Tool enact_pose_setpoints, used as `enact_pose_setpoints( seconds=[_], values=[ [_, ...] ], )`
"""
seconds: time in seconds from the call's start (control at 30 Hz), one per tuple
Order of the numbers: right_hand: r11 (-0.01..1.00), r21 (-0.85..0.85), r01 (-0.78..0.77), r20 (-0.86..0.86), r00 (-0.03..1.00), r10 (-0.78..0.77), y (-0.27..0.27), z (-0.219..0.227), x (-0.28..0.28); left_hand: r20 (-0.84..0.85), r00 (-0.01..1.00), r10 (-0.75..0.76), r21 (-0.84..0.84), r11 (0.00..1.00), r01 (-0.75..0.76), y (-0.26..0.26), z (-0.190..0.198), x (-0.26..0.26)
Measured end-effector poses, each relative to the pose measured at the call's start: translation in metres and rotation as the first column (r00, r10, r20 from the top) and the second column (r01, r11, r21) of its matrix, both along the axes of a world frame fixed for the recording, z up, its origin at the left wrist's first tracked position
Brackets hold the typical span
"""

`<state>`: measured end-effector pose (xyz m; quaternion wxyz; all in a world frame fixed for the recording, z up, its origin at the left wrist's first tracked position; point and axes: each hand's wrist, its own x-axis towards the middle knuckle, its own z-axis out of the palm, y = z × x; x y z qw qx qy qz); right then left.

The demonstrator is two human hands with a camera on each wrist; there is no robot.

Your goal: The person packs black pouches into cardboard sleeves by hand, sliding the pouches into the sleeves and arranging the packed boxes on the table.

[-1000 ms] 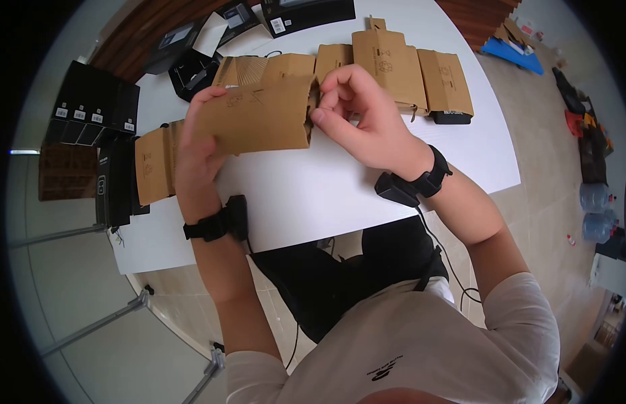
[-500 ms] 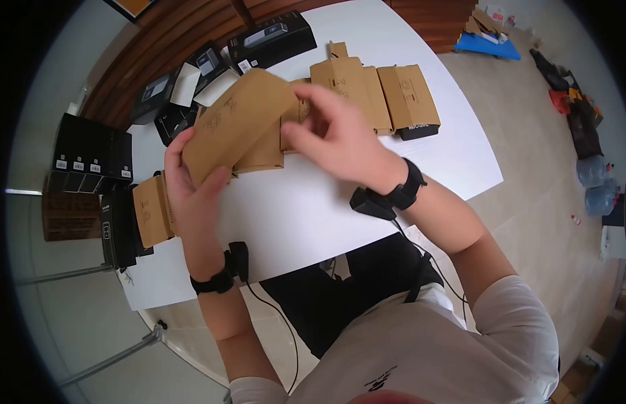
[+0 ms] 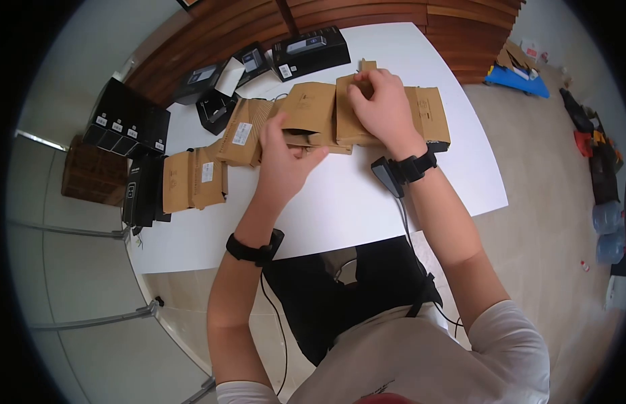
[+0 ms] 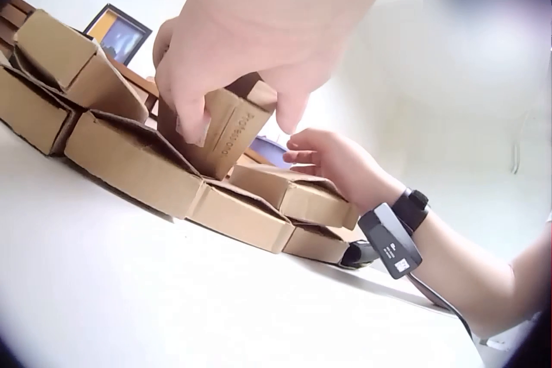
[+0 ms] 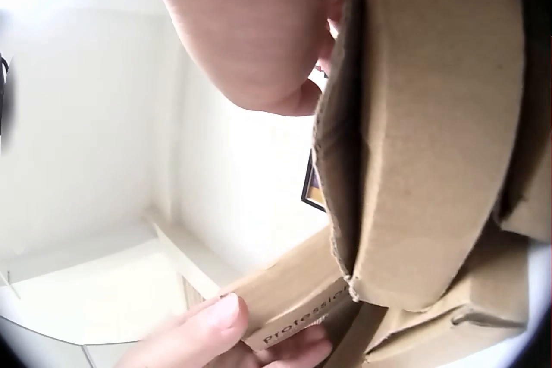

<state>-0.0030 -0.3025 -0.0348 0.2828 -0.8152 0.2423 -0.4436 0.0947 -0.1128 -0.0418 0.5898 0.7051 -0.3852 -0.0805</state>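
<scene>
In the head view my left hand (image 3: 282, 165) grips the lower left edge of a brown cardboard box (image 3: 309, 108), which lies on other flattened-looking cartons. The left wrist view shows the thumb and fingers of that hand (image 4: 259, 40) on both sides of the tilted box (image 4: 235, 133) with printed lettering. My right hand (image 3: 387, 114), its fingers loosely bent, is over a neighbouring carton (image 3: 350, 121). In the right wrist view a carton (image 5: 440, 126) hides most of the fingertips of the right hand (image 5: 259, 31); contact is unclear.
More brown cartons (image 3: 178, 182) line the white table (image 3: 340, 209) on both sides. Black boxes (image 3: 310, 54) stand at its back, others (image 3: 124, 124) at the left. Cables run from both wrist cameras past the table's front edge.
The box in my left hand has gone from raised and tilted down onto the cartons, further right. My right hand has left that box and moved right, over the neighbouring carton.
</scene>
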Motion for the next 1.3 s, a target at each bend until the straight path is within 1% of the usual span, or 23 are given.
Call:
enact_pose_setpoints(
  seconds=[0.07,0.1,0.17,0.3,0.37,0.4,0.47,0.53,0.6,0.63,0.7,0.83,0.9,0.93,1.0,1.03,1.07,1.1,1.13,1.2,1.23,1.27,1.3],
  values=[
    [0.999,-0.033,0.004,-0.056,0.998,-0.006,0.004,-0.004,0.002,0.276,0.959,-0.062,0.307,0.951,-0.027,0.007,0.005,-0.002],
    [0.999,-0.034,-0.008,-0.038,0.999,0.006,0.005,-0.004,0.002,0.282,0.958,-0.055,0.308,0.951,-0.036,0.01,0.014,-0.006],
    [0.999,-0.031,-0.018,-0.031,0.999,0.017,0.005,-0.003,0.0,0.213,0.974,-0.077,0.511,0.859,-0.043,0.014,0.033,-0.013],
    [1.0,-0.01,-0.029,-0.022,0.999,0.029,0.004,0.0,0.001,0.324,0.945,-0.05,0.471,0.874,-0.116,0.033,0.04,0.01],
    [0.999,0.018,-0.027,-0.039,0.999,0.027,0.004,0.0,-0.001,0.537,0.843,0.025,0.44,0.845,-0.305,0.042,0.057,0.028],
    [0.999,0.025,-0.028,-0.03,0.999,0.029,0.004,0.0,0.0,0.545,0.838,0.022,0.443,0.841,-0.31,0.045,0.058,0.035],
    [1.0,0.0,-0.009,-0.03,1.0,0.009,0.004,-0.002,0.0,0.784,0.613,0.099,0.338,0.76,-0.555,0.051,0.049,0.051],
    [1.0,-0.005,-0.005,-0.018,1.0,0.005,0.003,-0.002,0.0,0.786,0.612,0.08,0.365,0.74,-0.565,0.055,0.034,0.064],
    [1.0,0.025,-0.008,-0.035,0.999,0.009,0.003,0.0,-0.001,0.717,0.697,0.033,0.522,0.637,-0.567,0.054,0.031,0.067],
    [1.0,0.024,-0.008,-0.03,1.0,0.008,0.003,0.0,-0.001,0.72,0.693,0.034,0.518,0.638,-0.569,0.053,0.034,0.065],
    [1.0,-0.003,-0.004,-0.02,1.0,0.004,0.002,-0.001,0.0,0.572,0.815,0.094,0.626,0.593,-0.507,0.049,0.038,0.059],
    [1.0,0.006,-0.004,-0.007,1.0,0.004,0.005,0.002,-0.001,0.468,0.866,0.18,0.658,0.583,-0.476,0.048,0.037,0.065],
    [0.999,-0.049,0.008,0.041,0.999,-0.006,0.007,0.006,-0.003,0.523,0.834,0.176,0.568,0.657,-0.495,0.055,0.038,0.067],
    [0.999,-0.047,0.015,0.042,0.999,-0.013,0.007,0.007,-0.003,0.525,0.834,0.169,0.569,0.66,-0.491,0.06,0.04,0.067],
    [0.987,-0.136,-0.088,0.223,0.968,0.117,0.01,0.008,-0.003,0.533,0.838,0.114,0.459,0.793,-0.4,0.073,0.043,0.062],
    [0.989,-0.13,-0.075,0.22,0.97,0.102,0.013,0.01,-0.005,0.531,0.842,0.099,0.466,0.796,-0.387,0.078,0.049,0.055],
    [0.967,0.022,-0.255,0.218,0.945,0.244,0.018,0.014,-0.008,0.485,0.874,0.034,0.447,0.849,-0.281,0.083,0.057,0.047],
    [0.889,0.172,-0.423,0.24,0.894,0.379,0.023,0.017,-0.01,0.438,0.899,-0.033,0.422,0.89,-0.172,0.086,0.063,0.039],
    [0.893,0.182,-0.412,0.236,0.9,0.367,0.028,0.019,-0.011,0.43,0.901,-0.047,0.429,0.889,-0.159,0.086,0.066,0.033],
    [0.723,0.256,-0.641,0.276,0.766,0.581,0.035,0.022,-0.013,0.381,0.917,-0.118,0.385,0.922,-0.041,0.084,0.07,0.025],
    [0.688,0.295,-0.663,0.232,0.748,0.621,0.036,0.023,-0.015,0.411,0.899,-0.152,0.379,0.925,-0.017,0.082,0.072,0.022],
    [0.692,0.298,-0.657,0.225,0.753,0.618,0.039,0.022,-0.014,0.404,0.901,-0.155,0.377,0.926,-0.009,0.078,0.075,0.019],
    [0.659,0.321,-0.68,0.258,0.733,0.63,0.042,0.021,-0.013,0.447,0.875,-0.186,0.375,0.927,0.006,0.075,0.079,0.016]
  ],
)
